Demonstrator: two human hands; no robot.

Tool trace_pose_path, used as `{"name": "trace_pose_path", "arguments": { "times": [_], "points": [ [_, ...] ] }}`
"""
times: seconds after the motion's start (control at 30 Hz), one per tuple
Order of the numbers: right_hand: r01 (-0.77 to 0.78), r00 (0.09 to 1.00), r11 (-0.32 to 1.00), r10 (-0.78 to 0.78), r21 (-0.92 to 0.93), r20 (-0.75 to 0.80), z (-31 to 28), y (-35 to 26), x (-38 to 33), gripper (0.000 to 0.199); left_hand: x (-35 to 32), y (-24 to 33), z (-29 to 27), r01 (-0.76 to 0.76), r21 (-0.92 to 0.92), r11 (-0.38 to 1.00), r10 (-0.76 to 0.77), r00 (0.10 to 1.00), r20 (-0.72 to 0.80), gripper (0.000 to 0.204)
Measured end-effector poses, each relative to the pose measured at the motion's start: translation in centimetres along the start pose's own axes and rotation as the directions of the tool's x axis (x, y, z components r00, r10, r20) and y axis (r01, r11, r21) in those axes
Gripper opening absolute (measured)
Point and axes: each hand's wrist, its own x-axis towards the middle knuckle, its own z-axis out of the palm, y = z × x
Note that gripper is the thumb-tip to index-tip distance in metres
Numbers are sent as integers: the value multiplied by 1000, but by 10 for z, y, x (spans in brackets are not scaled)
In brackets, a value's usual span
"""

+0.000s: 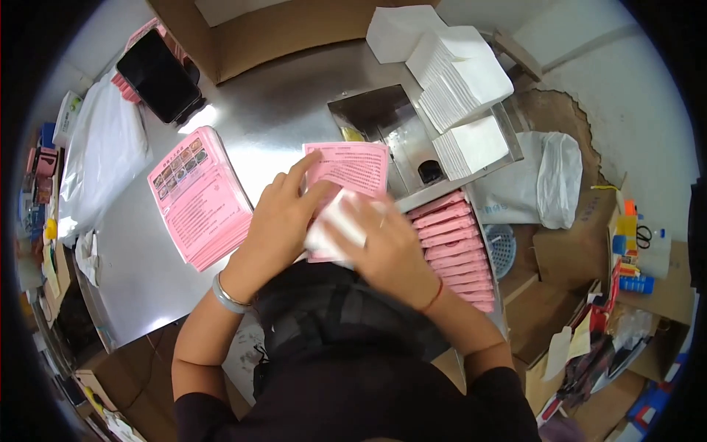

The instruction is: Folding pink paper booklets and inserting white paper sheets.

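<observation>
A pink printed packet (pixel 353 163) lies in front of me on the metal table. My left hand (pixel 283 210) grips it, with the index finger at its upper left corner and the thumb lower down on its face. A folded white napkin (pixel 335 230) lies over the packet's lower part. My right hand (pixel 387 247) holds this napkin, its fingers smeared by motion. To the left rests a thick stack of pink printed packets (pixel 202 202). On the right, several filled pink packets (pixel 453 247) stand in a row beside my right forearm.
Piles of folded white napkins (pixel 468 70) stand at the back right, by an open metal box (pixel 383 110). A black phone (pixel 158 76) leans at the back left near clear plastic bags (pixel 103 155). Behind the table stands a cardboard box (pixel 294 37). A white sack (pixel 549 180) lies at the right.
</observation>
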Motion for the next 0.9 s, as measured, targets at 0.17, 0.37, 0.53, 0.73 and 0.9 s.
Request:
{"name": "trace_pose_path", "arguments": {
  "times": [0.17,0.37,0.53,0.73,0.9],
  "points": [
    [-125,967,988,141,-86,214,33,68,48,20,23,43,11,-157,-323,933,134,987,-92,63],
    [-395,883,915,354,-81,-310,15,90,42,15,-32,-26,-17,304,9,953,-243,778,-579,53],
    [-490,785,824,273,-286,-557,-22,109,19,20,-65,-97,-52,575,493,653,-287,790,-542,30],
    [-473,836,868,390,-148,-387,-31,118,5,28,7,-19,12,-22,-4,1000,19,922,-386,34],
    [-408,875,878,299,-251,-380,-50,123,-2,39,9,12,29,-30,107,994,56,966,-254,42]
  ]
}}
